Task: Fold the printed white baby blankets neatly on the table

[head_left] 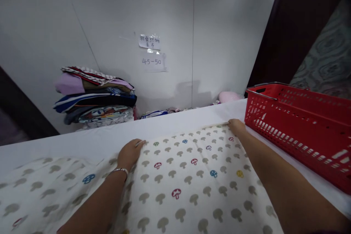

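A white cloth printed with small mushrooms [186, 175] lies spread on the white table [170, 124] in front of me. My left hand [129, 153], a bracelet on its wrist, grips the cloth's far edge at its left corner. At the far right corner my right hand [236, 126] pinches the same edge. Both hands are closed on the fabric. A second part of the cloth trails off to the left, lying flat.
A red plastic basket [296, 131] with metal handles stands on the table at the right. A pile of folded fabrics [95, 98] sits at the back left against the white wall. Paper labels [150, 51] hang on the wall. A pink item [229, 97] lies behind the table.
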The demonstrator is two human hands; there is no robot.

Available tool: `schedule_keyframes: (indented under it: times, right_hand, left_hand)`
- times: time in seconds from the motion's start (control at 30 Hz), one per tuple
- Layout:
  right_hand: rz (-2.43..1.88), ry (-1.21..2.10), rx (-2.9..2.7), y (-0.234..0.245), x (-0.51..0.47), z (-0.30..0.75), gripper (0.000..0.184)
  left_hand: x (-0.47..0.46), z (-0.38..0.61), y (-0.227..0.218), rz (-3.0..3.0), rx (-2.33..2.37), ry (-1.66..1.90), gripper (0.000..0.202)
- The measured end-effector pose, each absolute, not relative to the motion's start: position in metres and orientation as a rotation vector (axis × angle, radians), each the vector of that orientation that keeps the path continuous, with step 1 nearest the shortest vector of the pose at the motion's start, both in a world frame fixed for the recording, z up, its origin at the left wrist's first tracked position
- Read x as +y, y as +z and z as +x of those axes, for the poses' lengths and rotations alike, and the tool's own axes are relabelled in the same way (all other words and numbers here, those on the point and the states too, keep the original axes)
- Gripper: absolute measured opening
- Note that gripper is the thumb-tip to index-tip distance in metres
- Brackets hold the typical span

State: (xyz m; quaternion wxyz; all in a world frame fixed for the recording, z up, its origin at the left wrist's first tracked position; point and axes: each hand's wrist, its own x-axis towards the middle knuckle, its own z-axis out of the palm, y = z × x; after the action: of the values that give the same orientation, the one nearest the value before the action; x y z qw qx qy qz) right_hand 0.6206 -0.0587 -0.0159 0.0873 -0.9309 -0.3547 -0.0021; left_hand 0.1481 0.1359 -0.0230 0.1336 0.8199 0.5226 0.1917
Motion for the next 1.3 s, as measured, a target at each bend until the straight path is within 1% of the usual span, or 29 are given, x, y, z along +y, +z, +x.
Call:
schedule_keyframes:
  times: [0.1, 0.27, 0.33, 0.43, 0.5, 0.57, 0.73, 0.87, 1.0, 1.1, 1.3]
  right_hand:
    - [-2.771, -0.032, -1.022, -0.024, -0.057, 0.621, 0.028]
    - [-2.734, -0.097, -0.997, -0.029, -0.063, 0.608, 0.042]
    - [-2.679, -0.176, -1.047, -0.029, -0.068, 0.594, 0.045]
    - [-2.470, -0.267, -1.342, -0.031, -0.073, 0.567, 0.042]
    - [-2.300, -0.196, -1.636, -0.034, -0.070, 0.552, 0.042]
    - [-2.254, -0.057, -1.789, -0.036, -0.062, 0.544, 0.046]
    - [-2.534, 0.151, -1.586, -0.039, -0.039, 0.548, 0.055]
    - [-2.537, 0.207, -1.599, -0.039, -0.035, 0.554, 0.057]
    - [-2.528, 0.128, -1.550, -0.042, -0.050, 0.561, 0.059]
    - [-2.591, 0.038, -1.463, -0.045, -0.066, 0.575, 0.054]
    - [-2.703, 0.144, -1.359, -0.045, -0.073, 0.595, 0.054]
  left_hand:
    - [0.135, 0.149, -0.023, 2.418, 1.512, 0.544, 0.034]
    - [0.134, 0.149, -0.022, 2.415, 1.511, 0.526, 0.035]
    - [0.134, 0.149, -0.023, 2.410, 1.508, 0.531, 0.035]
    - [0.134, 0.148, -0.023, 2.405, 1.514, 0.537, 0.036]
    - [0.134, 0.148, -0.023, 2.414, 1.505, 0.537, 0.036]
    - [0.134, 0.148, -0.023, 2.419, 1.508, 0.529, 0.036]
    - [0.135, 0.149, -0.023, 2.410, 1.509, 0.513, 0.035]
    - [0.135, 0.149, -0.023, 2.404, 1.520, 0.524, 0.035]
    - [0.136, 0.148, -0.024, 2.405, 1.510, 0.539, 0.034]
    - [0.137, 0.148, -0.026, 2.415, 1.500, 0.545, 0.034]
    - [0.137, 0.148, -0.028, 2.467, 1.493, 0.528, 0.036]
